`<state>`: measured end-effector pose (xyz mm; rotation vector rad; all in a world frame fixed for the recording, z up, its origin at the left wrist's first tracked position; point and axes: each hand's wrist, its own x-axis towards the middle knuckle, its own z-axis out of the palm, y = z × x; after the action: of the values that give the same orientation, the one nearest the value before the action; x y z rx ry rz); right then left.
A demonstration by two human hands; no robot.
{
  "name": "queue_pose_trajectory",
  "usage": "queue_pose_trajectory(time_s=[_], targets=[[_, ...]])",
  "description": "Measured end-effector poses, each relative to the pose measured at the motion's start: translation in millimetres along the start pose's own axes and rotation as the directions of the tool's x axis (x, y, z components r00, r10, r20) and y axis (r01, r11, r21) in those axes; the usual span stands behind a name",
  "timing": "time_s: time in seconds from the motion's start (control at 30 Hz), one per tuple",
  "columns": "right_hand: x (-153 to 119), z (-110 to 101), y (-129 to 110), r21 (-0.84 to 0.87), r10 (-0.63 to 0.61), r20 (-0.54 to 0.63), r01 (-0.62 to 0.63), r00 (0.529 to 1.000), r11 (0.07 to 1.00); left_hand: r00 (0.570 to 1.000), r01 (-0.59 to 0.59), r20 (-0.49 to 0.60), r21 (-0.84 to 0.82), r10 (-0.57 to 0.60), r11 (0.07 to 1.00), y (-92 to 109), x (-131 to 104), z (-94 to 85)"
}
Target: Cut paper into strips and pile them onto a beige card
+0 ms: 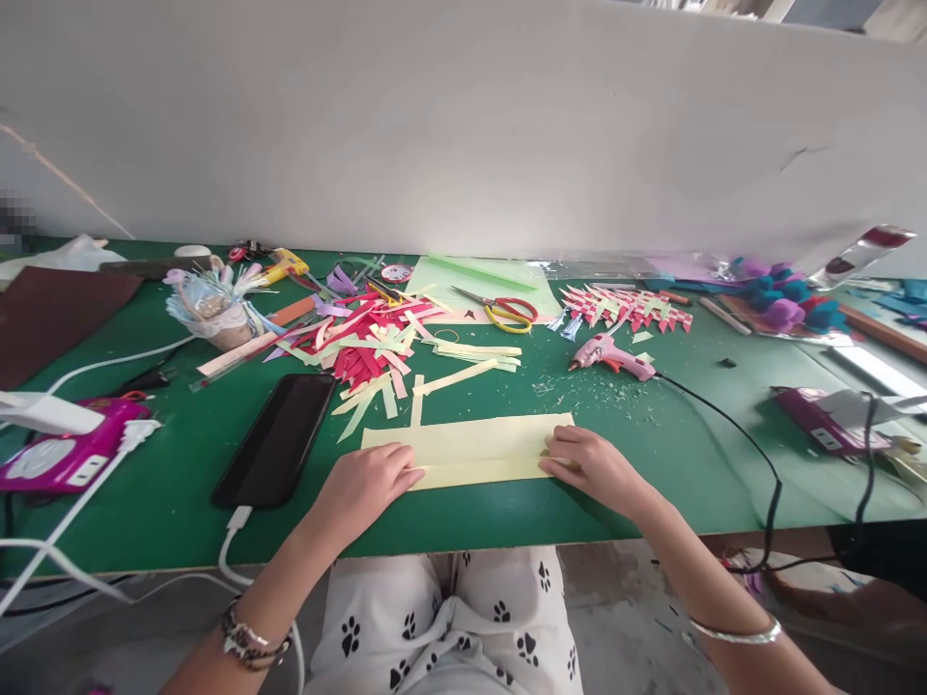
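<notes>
A wide strip of pale yellow paper [474, 442] lies across the green table in front of me, a fold or crease running along its near edge. My left hand [380, 478] is closed on the paper's left end, thumb and fingers pressed together. At the right end my right hand [586, 461] pinches the paper in the same way. Just beyond the sheet are narrow yellow paper strips [478, 353]. A heap of red, pink and green strips [366, 338] sits farther left.
A pink glue gun [612, 357] with a black cord lies to the right. Behind are scissors [507, 311] and woven pink-and-white paper pieces [630, 307]. A charging phone [275, 442] is at left, and magenta power strips [76, 444] stand at both sides of the green table [463, 516].
</notes>
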<state>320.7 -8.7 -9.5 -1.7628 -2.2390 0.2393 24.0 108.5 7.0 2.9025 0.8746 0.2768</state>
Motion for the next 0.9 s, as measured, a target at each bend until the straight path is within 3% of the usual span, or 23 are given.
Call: queue_pose_trajectory(time_s=[0.23, 0.43, 0.53, 0.63, 0.73, 0.9], targets=[[-3, -2, -3, -0.120, 0.008, -0.023, -0.010, 1.000, 0.993, 1.000, -0.003, 0.007, 0.001, 0.003, 1.000, -1, 0, 2.0], [9, -10, -42, -0.373, 0.111, -0.161, -0.165, 0.981, 0.913, 0.999, -0.033, 0.033, 0.017, 0.033, 0.999, 1, 1, -0.5], [22, -1, -69, -0.309, 0.082, -0.132, -0.120, 0.988, 0.944, 0.997, -0.082, -0.007, 0.063, 0.083, 0.995, 7, 1, -2.7], [34, 13, -85, -0.155, 0.045, -0.097, -0.059, 0.994, 0.986, 0.997, -0.047, -0.056, 0.056, 0.050, 0.997, 12, -1, -0.4], [39, 24, -88, -0.115, 0.062, -0.108, -0.075, 0.992, 0.991, 0.996, 0.003, -0.087, 0.008, -0.003, 1.000, 12, -5, 5.3], [40, 27, -82, -0.190, 0.079, -0.194, -0.116, 0.978, 0.975, 0.992, 0.005, -0.124, -0.038, -0.010, 0.999, 2, -11, 9.5]])
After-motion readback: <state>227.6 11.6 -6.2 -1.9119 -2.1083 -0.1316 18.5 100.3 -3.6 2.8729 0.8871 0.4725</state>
